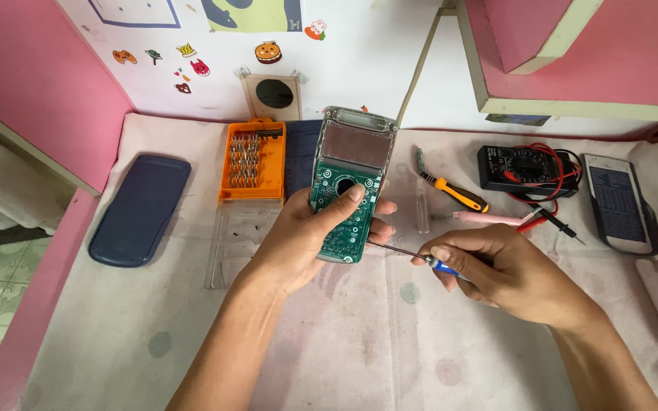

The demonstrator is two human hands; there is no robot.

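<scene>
Two hands: left hand (306, 236), right hand (496, 270). One circuit board (348, 190). Two screwdrivers: blue one (409, 253), orange one (455, 192). One bit set (253, 160). One multimeter (523, 167). One blue cover (140, 209). One calculator (622, 204). One pink pen (489, 218).

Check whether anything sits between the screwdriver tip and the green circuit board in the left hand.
Nothing visible does. The screwdriver in the right hand runs straight to the lower right edge of the circuit board, which the left hand holds. The left fingers wrap that edge just above the tip.
</scene>
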